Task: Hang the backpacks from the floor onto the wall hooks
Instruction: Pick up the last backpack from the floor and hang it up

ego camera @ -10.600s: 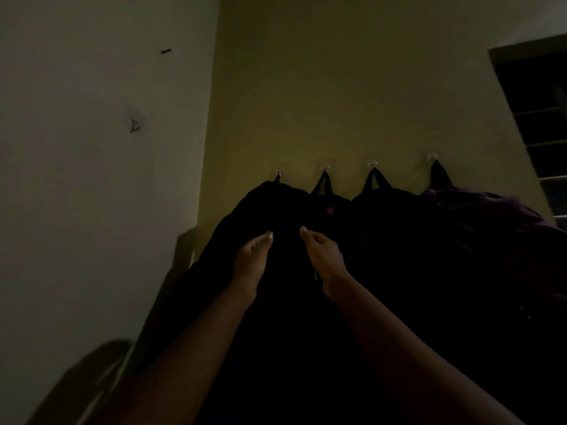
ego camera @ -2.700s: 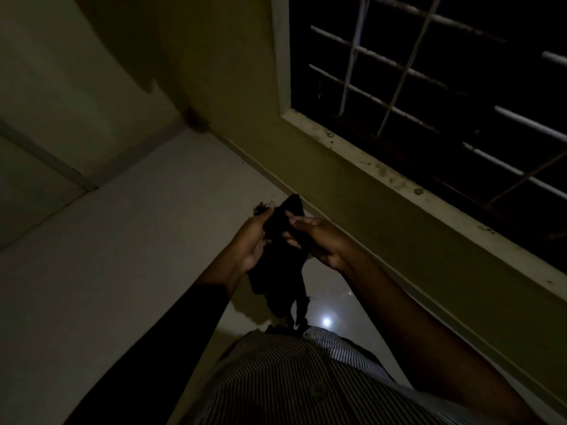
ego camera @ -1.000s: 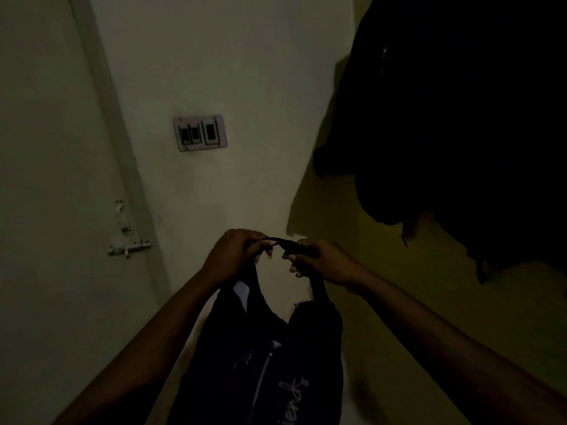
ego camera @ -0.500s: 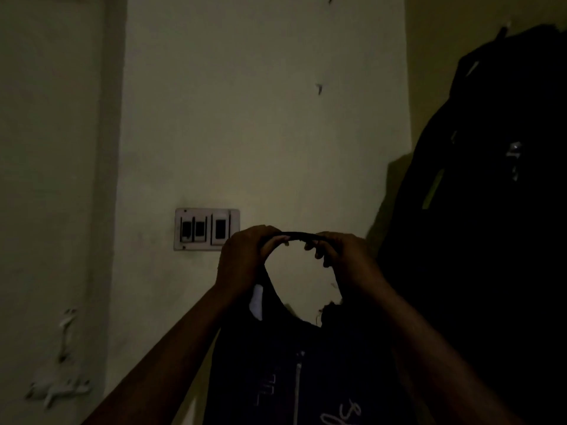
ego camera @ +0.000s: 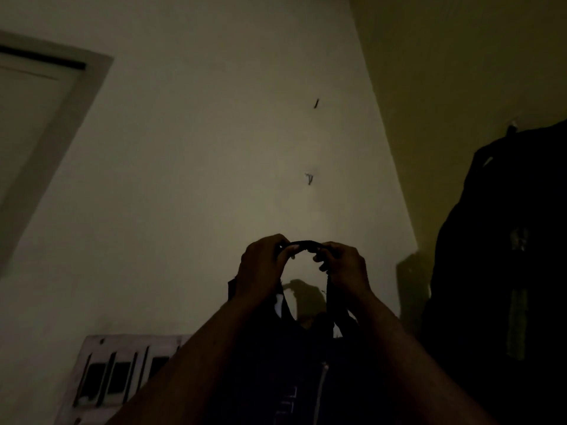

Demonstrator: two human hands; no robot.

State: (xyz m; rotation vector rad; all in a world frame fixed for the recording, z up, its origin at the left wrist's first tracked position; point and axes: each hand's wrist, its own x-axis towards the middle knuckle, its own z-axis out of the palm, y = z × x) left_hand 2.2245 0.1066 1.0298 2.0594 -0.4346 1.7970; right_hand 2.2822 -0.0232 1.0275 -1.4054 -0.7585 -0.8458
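Your left hand (ego camera: 262,266) and right hand (ego camera: 345,269) are raised side by side in front of the pale wall (ego camera: 199,164), and each is closed on one end of the top loop (ego camera: 302,243) of a dark backpack (ego camera: 294,372). The fingers (ego camera: 285,251) of your left hand curl over the loop's left end, and your right hand pinches its right end, so the strap is stretched into a short arch between them with a gap of wall showing underneath. The backpack hangs down from that loop between your forearms, its body very dark in the dim light; a pale zipper line (ego camera: 320,391) runs down its front, and some light markings beside it are too faint to read. The bag is in the air, held just in front of the wall. Above your hands on the wall sits a small wall hook (ego camera: 309,178), clearly higher than the loop and apart from it, and a second small dark mark (ego camera: 316,103) lies higher still. At the lower left a switch plate (ego camera: 122,372) is fixed to the wall, partly hidden by your left forearm. A door frame (ego camera: 58,124) slants across the upper left. To the right, past the corner, another dark backpack (ego camera: 506,256) already hangs on the yellowish adjoining wall (ego camera: 460,72), well apart from your hands.
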